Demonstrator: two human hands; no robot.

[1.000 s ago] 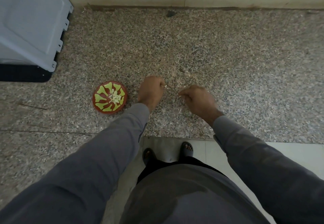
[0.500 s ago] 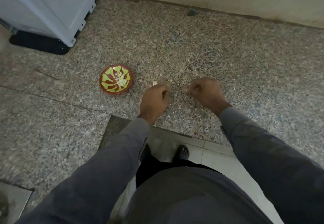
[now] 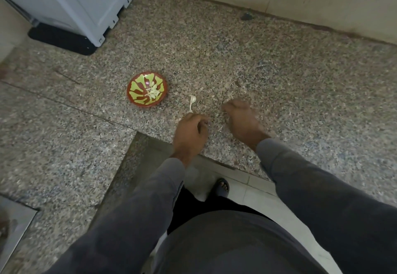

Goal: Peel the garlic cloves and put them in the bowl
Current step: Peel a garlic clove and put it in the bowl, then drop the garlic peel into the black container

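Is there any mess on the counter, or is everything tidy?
A little mess. Pale bits of garlic skin lie scattered on the speckled counter around the left hand and right hand, outside the bowl. A loose garlic piece also lies beside the bowl, not in it.

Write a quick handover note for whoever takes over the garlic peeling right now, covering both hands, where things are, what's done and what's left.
Left hand: fingers curled over the granite counter; what it holds is hidden.
Right hand: also curled, blurred, contents unclear.
Bowl, red with green pattern, sits on the counter to the left of the hands, with peeled garlic cloves inside.
One garlic piece with a papery tail lies on the counter between bowl and hands; skin scraps around.
Left: peel it and drop it in the bowl.
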